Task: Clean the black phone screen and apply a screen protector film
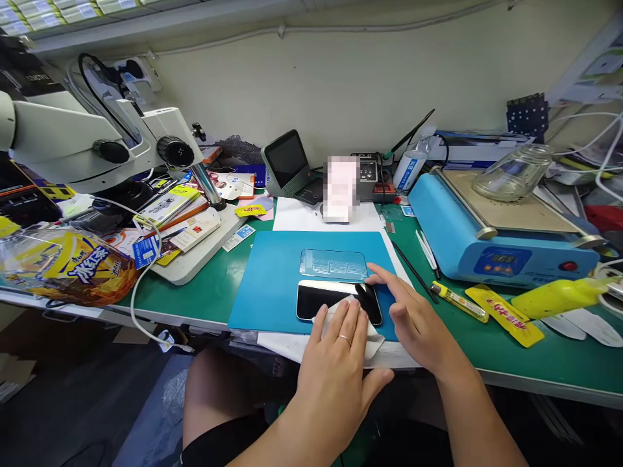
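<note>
A black-faced smartphone (316, 299) with a silver edge lies face up on a blue mat (265, 279). My left hand (341, 350), with a ring on one finger, presses a white wipe (370, 337) down on the phone's lower long side. Its fingers are stretched side by side and the thumb stands apart. Just beyond the phone rests a clear glass sheet (333, 263) with rounded corners. My right hand (413, 318) holds nothing that shows. Its index fingertip is at the glass's right edge; whether it touches, I cannot tell.
At left stand a microscope (68, 133) and a bottle of brown drink (73, 266). A blue heating machine (467, 227) carrying a glass jar (513, 172) stands right. Nearby are tweezers (426, 250), a yellow-barrelled knife (460, 301) and a yellow squeeze bottle (559, 297).
</note>
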Tool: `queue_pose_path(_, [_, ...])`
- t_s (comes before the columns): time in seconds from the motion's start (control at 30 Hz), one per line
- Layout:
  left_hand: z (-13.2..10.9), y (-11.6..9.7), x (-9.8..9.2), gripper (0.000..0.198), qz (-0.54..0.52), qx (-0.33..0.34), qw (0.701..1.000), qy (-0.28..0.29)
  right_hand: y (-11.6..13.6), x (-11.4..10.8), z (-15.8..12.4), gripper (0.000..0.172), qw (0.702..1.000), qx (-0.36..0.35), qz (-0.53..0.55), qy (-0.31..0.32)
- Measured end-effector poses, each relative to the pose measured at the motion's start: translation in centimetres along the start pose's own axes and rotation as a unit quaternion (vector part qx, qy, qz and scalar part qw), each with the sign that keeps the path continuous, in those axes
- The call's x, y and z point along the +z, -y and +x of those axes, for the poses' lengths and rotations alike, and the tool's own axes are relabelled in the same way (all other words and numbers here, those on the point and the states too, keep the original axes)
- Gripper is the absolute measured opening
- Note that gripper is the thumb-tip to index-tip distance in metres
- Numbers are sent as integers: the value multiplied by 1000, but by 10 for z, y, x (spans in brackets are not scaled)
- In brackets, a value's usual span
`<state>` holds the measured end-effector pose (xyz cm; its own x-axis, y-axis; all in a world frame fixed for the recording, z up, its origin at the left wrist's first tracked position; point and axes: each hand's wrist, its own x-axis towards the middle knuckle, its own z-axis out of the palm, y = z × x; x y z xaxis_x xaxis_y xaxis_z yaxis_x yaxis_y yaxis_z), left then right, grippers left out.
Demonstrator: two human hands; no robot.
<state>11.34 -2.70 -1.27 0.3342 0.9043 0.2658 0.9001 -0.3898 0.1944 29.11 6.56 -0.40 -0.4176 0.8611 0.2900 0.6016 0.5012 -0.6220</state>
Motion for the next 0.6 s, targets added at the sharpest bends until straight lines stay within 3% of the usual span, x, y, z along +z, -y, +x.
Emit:
queue_pose_path(0.1, [0, 9, -4, 68, 4, -6, 1000, 8, 1, 1, 1, 92, 1000, -2, -2, 0])
queue_pose_path(0.33, [42, 17, 3, 69, -13, -25, 1000, 0, 3, 0, 2, 91, 1000, -1, -2, 10])
queue_pose_path(0.47, [30, 20, 8, 65, 15, -2, 999, -38, 1, 0, 2, 89, 1000, -4, -3, 16])
queue_pose_path(0.6, [13, 34, 5, 45, 0, 42, 996, -75, -1, 1, 4, 85, 1000, -8, 2, 7])
